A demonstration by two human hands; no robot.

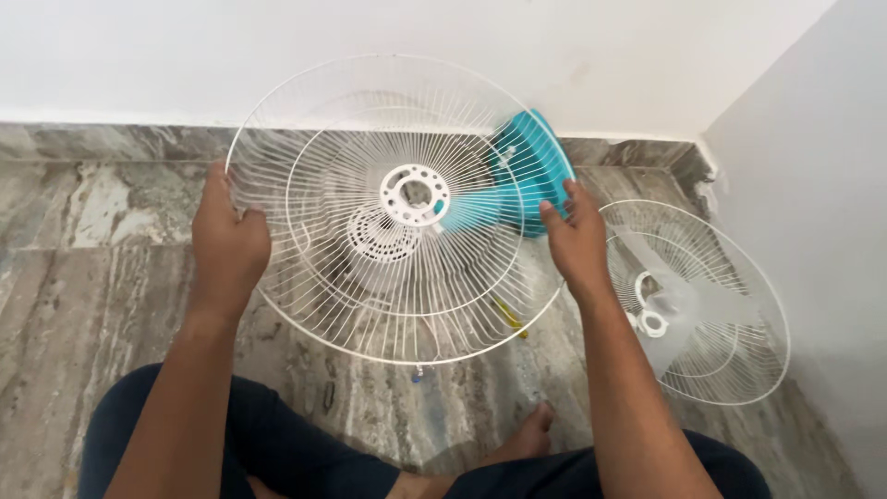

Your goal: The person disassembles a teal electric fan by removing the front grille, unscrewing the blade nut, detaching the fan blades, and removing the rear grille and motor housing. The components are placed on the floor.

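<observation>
Hands grip white grille — teal fan body behind, second grille right.

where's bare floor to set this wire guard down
Bare grey marble floor lies left of the left hand, up to the white wall. Right of the right hand is crowded: the second white wire guard leans there, and the teal fan body sits behind the held round white wire guard.
</observation>
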